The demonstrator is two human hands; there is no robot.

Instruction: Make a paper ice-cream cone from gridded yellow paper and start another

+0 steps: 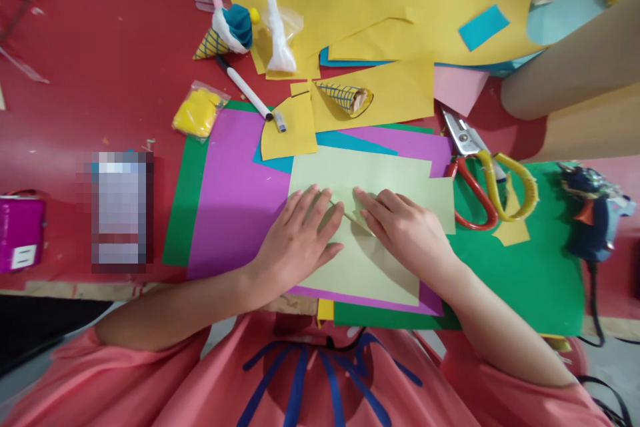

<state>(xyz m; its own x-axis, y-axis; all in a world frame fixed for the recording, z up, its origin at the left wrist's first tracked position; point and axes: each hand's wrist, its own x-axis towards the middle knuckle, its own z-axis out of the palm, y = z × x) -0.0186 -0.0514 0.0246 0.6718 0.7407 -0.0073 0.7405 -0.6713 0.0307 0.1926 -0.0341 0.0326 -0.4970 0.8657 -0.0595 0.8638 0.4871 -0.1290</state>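
My left hand (303, 233) lies open, fingers spread, on a pale cream sheet of paper (380, 277). A thin, pale, stick-like strip or rolled edge (353, 219) runs slantwise across the sheet between my hands; I cannot tell which it is. Its far end goes under my left fingertips. At the near end, my right hand (407, 230) rests on the paper with its index finger stretched out and the other fingers slightly bent. Beneath the cream sheet are a purple sheet (235, 200) and a green sheet (530, 287).
Large scissors (493, 180) lie right of the papers, near a glue gun (600, 213). Beyond my hands are a patterned paper cone (345, 97), a marker (247, 90), yellow clay in a bag (197, 113) and a paper ice-cream cone (225, 33). A cardboard tube (575, 60) stands at right.
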